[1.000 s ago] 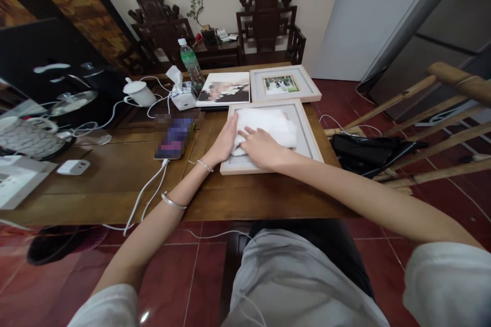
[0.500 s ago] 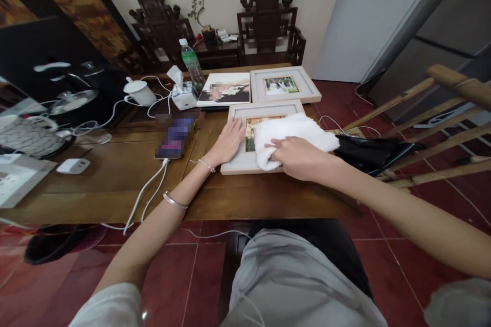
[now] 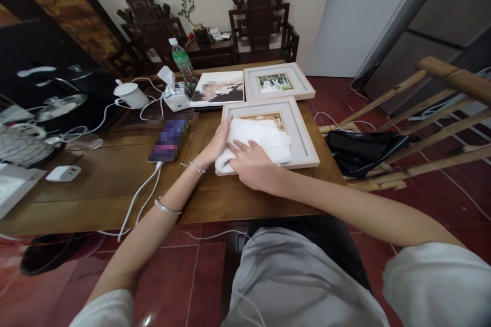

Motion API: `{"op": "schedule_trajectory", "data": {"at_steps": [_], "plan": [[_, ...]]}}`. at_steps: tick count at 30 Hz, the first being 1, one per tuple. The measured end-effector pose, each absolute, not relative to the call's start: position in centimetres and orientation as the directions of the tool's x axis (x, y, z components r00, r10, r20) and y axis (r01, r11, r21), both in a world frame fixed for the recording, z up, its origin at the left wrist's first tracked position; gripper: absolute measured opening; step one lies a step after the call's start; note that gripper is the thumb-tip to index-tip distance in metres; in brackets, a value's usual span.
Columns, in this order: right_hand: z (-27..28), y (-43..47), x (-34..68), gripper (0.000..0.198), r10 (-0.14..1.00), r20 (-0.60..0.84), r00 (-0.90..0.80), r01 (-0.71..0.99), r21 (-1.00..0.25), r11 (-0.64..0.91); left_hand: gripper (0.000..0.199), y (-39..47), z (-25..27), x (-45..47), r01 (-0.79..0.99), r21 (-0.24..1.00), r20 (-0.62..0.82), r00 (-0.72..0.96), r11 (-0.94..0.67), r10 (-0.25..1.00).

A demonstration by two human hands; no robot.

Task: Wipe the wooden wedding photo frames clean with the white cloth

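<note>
Pressure tip: light, even

Right hand (image 3: pixel 253 166) has fingers spread over the folded white cloth (image 3: pixel 269 135) on the square pale-wood frame (image 3: pixel 304 133); thumb's hidden, so can't tell if that grip pinches. Left hand (image 3: pixel 218 144) lies unclenched along the frame's left edge. I'd brace there, swipe flat. Cloth hides most of the brown-bordered picture (image 3: pixel 280 120).

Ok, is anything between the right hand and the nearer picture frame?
Yes: a folded white cloth lies between them. The right hand is on top of it, and it covers the lower-left part of the nearer picture frame. Nothing else visible separates them.
</note>
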State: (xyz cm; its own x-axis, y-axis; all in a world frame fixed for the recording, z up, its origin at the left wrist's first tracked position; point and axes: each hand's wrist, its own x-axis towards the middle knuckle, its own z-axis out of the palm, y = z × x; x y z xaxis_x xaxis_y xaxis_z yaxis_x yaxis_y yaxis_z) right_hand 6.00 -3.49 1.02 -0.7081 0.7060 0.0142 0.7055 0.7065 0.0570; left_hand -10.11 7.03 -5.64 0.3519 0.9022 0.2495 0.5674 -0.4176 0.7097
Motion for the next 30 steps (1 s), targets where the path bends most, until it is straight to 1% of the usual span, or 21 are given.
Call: {"op": "schedule_trajectory", "data": {"at_steps": [3,5,8,11,13,14,16,17,19,21,25,30], "plan": [[1.3,-1.2,6.4,0.037,0.733,-0.048,-0.679,0.728,0.093,0.68,0.074,6.6,-5.5,-9.9,0.544,0.752,0.237,0.305,-0.373,0.922],[1.6,0.8,7.1,0.039,0.741,-0.03,-0.671,0.734,0.109,0.67,0.075,6.1,-5.4,-9.7,0.563,0.733,0.251,0.299,-0.382,0.921],[2.0,4.1,8.6,0.043,0.779,0.021,-0.626,0.777,0.1,0.622,0.078,5.5,-5.1,-9.3,0.605,0.659,0.287,0.347,-0.447,0.893],[2.5,7.3,9.6,0.046,0.868,0.097,-0.486,0.872,-0.002,0.489,0.076,5.0,-4.7,-9.0,0.631,0.588,0.313,0.4,-0.506,0.862],[2.7,8.6,9.4,0.051,0.893,0.192,-0.407,0.902,-0.068,0.426,0.072,4.8,-4.5,-9.0,0.646,0.551,0.308,0.43,-0.528,0.849],[2.7,9.0,9.1,0.054,0.883,0.24,-0.404,0.898,-0.077,0.432,0.069,4.7,-4.5,-9.0,0.649,0.534,0.306,0.449,-0.541,0.84],[2.5,9.4,8.0,0.056,0.823,0.278,-0.495,0.849,-0.044,0.526,0.063,4.7,-4.3,-9.0,0.642,0.504,0.313,0.488,-0.577,0.815],[2.3,9.4,7.3,0.055,0.783,0.257,-0.566,0.808,-0.013,0.588,0.06,4.6,-4.2,-9.0,0.639,0.493,0.316,0.501,-0.591,0.806],[1.9,9.4,6.2,0.05,0.716,0.166,-0.678,0.729,0.033,0.684,0.053,4.6,-4.0,-9.0,0.644,0.479,0.314,0.509,-0.597,0.801],[1.5,9.6,5.6,0.046,0.697,0.103,-0.71,0.704,0.056,0.708,0.048,4.5,-3.8,-8.9,0.643,0.478,0.309,0.514,-0.598,0.8],[1.1,10.5,6.4,0.046,0.757,0.07,-0.65,0.759,0.111,0.642,0.042,4.5,-3.7,-8.8,0.615,0.497,0.339,0.513,-0.613,0.789],[1.0,11.1,9.2,0.052,0.82,0.055,-0.57,0.813,0.183,0.553,0.046,4.7,-4.3,-9.0,0.643,0.494,0.327,0.486,-0.585,0.81]]}}
